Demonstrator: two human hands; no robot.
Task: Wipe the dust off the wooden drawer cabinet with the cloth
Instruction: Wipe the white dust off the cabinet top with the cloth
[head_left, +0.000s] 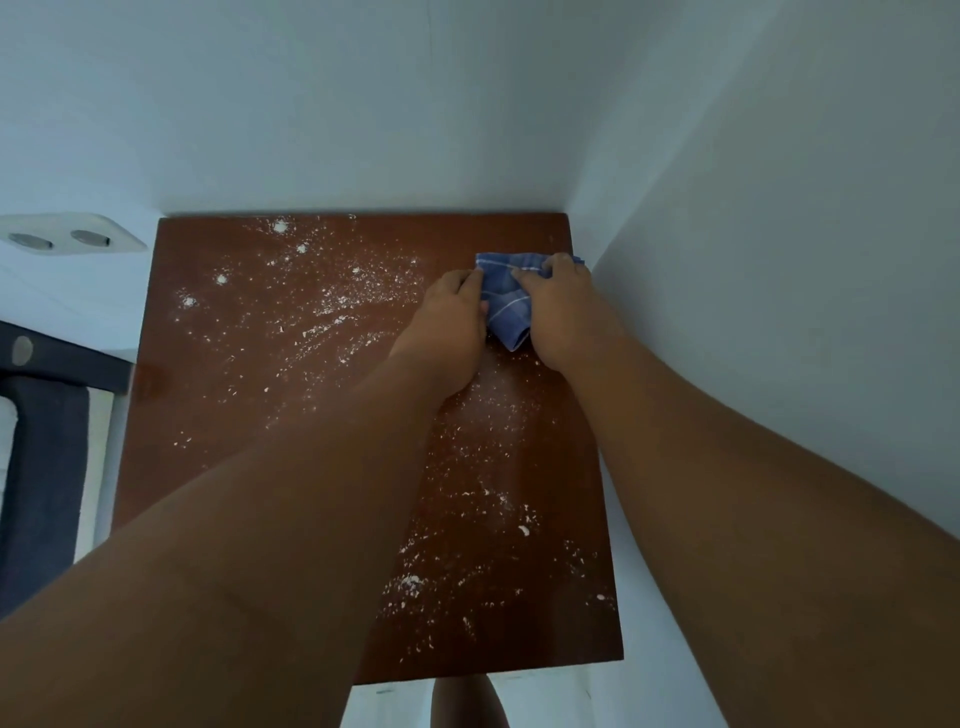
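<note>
White walls (363, 104) meet in a corner. On the left a pale plate (72, 240) with two round fittings is fixed above a dark piece of furniture (44, 467). The wooden drawer cabinet (234, 441) stands in the corner and is seen from above. Its reddish-brown top is scattered with white dust (332, 312), thickest across the left and middle and down the near right part. Toward the far right corner of the top, the left hand (447, 332) has its fingers curled onto the left edge of the blue cloth (506, 317). The cloth is bunched, marked with thin white lines, and lies on the wood between the two hands. The right hand (561, 312) grips its right side with fingers bent over the fabric's far edge, close to the right wall.
</note>
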